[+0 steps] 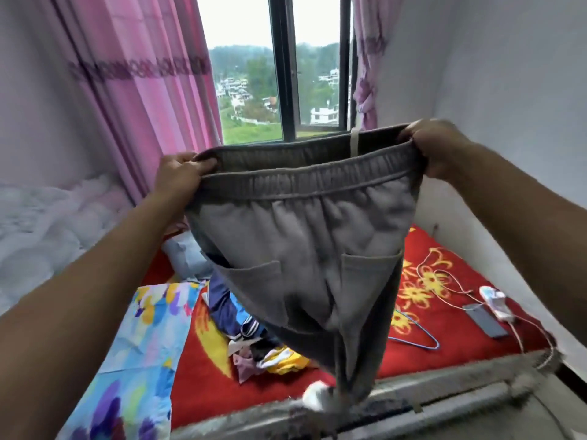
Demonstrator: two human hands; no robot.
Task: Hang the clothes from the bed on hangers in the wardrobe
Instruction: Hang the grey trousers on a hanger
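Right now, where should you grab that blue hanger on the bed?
Take the blue hanger by its bare lower corner, coming down from above with the right hand. It lies flat on the red blanket, partly hidden behind the grey trousers, so only that right part is free. Both hands now hold the waistband, so one must let go first.

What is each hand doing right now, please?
Left hand: closed on the grey trousers at the waistband.
Right hand: closed on the waistband's other end.
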